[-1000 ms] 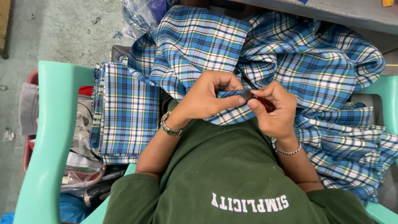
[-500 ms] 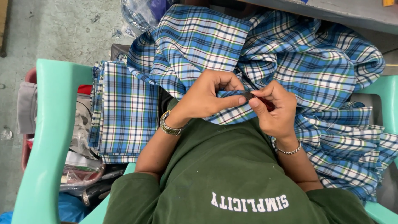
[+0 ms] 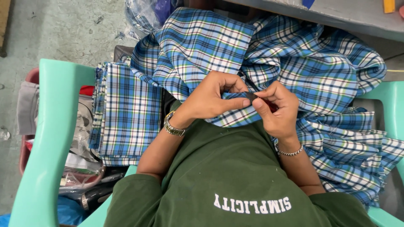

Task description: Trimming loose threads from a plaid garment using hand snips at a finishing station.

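- Pinching a fold of the blue plaid fabric [image 3: 294, 67], the left hand [image 3: 210, 98] is closing thumb and fingers on the cloth edge just above the green shirt [image 3: 219, 168], while the right hand [image 3: 275, 109] is meeting it fingertip to fingertip.
- The right hand is gripping a small dark tool [image 3: 253, 96], with something reddish showing inside its curled fingers; what kind of tool it is cannot be told, as most of it is hiding in the hand.
- The fingertips are working so close together that, as I judge it, a slip of the tool could be nicking the left thumb or snagging the weave rather than the spot intended.
- The fabric is lying bunched across the lap and spilling over to the right; its hanging weight could be dragging the pinched fold out of the grip.
- The wristwatch [image 3: 173, 126] and the bracelet [image 3: 290, 151] are sitting near loose cloth and could be catching on threads.
- The folded stack of plaid pieces [image 3: 126, 113] is resting beside the left elbow, next to the turquoise chair arm [image 3: 50, 138]; a nudge from that elbow could be toppling it.
- Further off, the fabric is reaching up near the grey table edge [image 3: 336, 17], where a tug could be pulling it taut.
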